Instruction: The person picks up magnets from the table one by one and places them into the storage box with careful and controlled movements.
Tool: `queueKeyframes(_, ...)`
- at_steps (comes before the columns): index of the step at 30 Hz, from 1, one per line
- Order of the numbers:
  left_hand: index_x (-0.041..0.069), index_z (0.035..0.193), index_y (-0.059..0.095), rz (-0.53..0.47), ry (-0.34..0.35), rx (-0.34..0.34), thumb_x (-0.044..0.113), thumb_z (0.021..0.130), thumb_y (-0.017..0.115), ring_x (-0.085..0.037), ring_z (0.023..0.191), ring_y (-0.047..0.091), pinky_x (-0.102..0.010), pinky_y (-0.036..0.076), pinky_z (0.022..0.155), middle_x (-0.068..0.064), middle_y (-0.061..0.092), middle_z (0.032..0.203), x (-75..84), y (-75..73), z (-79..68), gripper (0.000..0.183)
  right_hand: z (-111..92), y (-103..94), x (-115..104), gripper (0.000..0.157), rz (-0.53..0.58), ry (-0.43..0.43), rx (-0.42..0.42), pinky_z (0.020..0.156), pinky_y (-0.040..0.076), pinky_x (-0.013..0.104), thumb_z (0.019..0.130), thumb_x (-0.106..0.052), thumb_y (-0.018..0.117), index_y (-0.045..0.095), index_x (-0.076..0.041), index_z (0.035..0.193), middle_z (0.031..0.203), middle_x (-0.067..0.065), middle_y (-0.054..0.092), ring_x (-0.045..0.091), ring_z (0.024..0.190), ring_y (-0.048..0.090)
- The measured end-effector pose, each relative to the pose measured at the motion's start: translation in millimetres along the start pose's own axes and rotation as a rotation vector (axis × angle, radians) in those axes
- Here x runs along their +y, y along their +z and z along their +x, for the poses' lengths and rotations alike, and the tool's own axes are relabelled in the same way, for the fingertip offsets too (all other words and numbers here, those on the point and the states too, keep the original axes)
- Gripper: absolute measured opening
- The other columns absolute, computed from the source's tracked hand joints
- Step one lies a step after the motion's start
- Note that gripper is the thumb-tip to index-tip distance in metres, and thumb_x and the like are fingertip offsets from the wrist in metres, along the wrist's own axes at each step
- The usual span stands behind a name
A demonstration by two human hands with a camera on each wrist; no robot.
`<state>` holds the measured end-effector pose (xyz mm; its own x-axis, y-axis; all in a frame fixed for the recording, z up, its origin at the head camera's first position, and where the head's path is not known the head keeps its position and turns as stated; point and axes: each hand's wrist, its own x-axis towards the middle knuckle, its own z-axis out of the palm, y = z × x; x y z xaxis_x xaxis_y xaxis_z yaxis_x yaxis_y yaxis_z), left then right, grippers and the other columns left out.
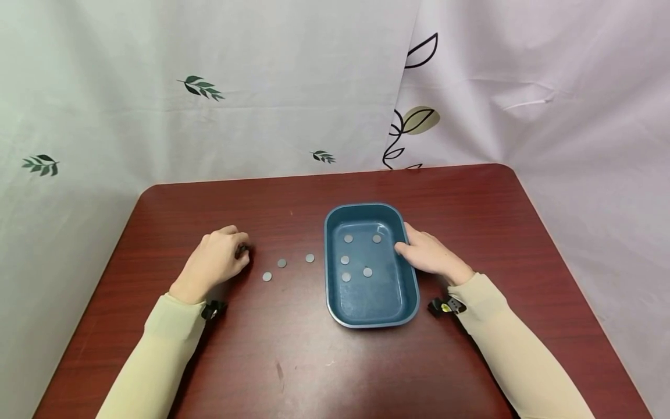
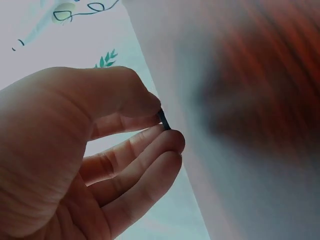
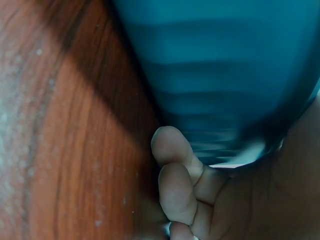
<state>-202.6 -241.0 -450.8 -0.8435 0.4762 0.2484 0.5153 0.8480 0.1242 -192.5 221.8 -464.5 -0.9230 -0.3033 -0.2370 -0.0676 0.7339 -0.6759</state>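
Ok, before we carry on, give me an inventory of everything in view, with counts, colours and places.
Discs in the tray: five, grey, on its floor
Loose discs: three, grey, on the table between left hand and tray
Thin piece: one, dark, between left thumb and fingers, seen edge-on
Rectangular tray: one, blue, on the table
Table: one, reddish-brown, under everything
Leaf-print cloth: white, behind the table
Wrist devices: two, mostly black, one per wrist
Sleeves: two, pale cream, on both arms
Left hand: one, pinching the thin piece
Right hand: one, gripping the tray's right side
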Motion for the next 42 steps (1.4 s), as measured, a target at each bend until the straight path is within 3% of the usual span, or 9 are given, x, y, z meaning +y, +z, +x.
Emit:
queueKeyframes(9,0.011,0.08,0.068,-0.015,0.14,0.062,0.0,0.074,0.072,-0.012,0.055,0.047,-0.034,0.047,0.055,-0.002,0.055,0.077,26.2,-4.2,14.0,0.013,-1.2,1.2,-1.4,0.06,-0.005,0.01,0.01,0.091,0.049,0.041,0.1,-0.026,0.048,0.035,-0.013,0.157,0.12,0.01,0.07,0.019,0.096,0.068)
queueKeyframes(19,0.011,0.08,0.066,-0.055,0.3,0.089,0.004,0.075,0.07,-0.008,0.053,0.043,-0.025,0.044,0.053,-0.001,0.049,0.079,71.1,-15.5,32.0,0.01,-1.0,1.2,-1.8,0.062,0.006,0.022,0.004,0.093,0.05,0.043,0.1,-0.027,0.047,0.032,-0.012,0.159,0.125,0.011,0.069,0.02,0.099,0.069)
queueKeyframes(29,0.011,0.077,0.063,-0.095,0.463,0.142,0.006,0.076,0.076,-0.009,0.053,0.045,-0.023,0.045,0.052,0.0,0.049,0.077,114.0,-18.5,35.6,0.014,-2.5,2.9,-3.0,0.064,-0.001,0.01,0.014,0.094,0.05,0.044,0.1,-0.027,0.048,0.031,-0.011,0.16,0.131,0.012,0.068,0.021,0.1,0.069)
queueKeyframes(36,0.013,0.082,0.067,-0.125,0.537,0.105,0.008,0.08,0.075,-0.01,0.061,0.051,-0.023,0.048,0.057,0.001,0.054,0.082,142.4,-15.7,34.3,0.009,-1.6,3.3,-3.8,0.062,-0.015,0.005,0.019,0.094,0.05,0.043,0.1,-0.027,0.048,0.033,-0.012,0.159,0.13,0.011,0.068,0.02,0.1,0.068)
queueKeyframes(42,0.014,0.078,0.064,-0.123,0.611,0.061,0.009,0.083,0.075,-0.01,0.064,0.048,-0.022,0.047,0.058,0.001,0.051,0.08,166.7,-11.7,36.6,0.013,-1.4,1.8,-3.0,0.062,-0.008,0.021,0.006,0.093,0.049,0.042,0.1,-0.028,0.047,0.034,-0.01,0.158,0.129,0.012,0.067,0.021,0.1,0.068)
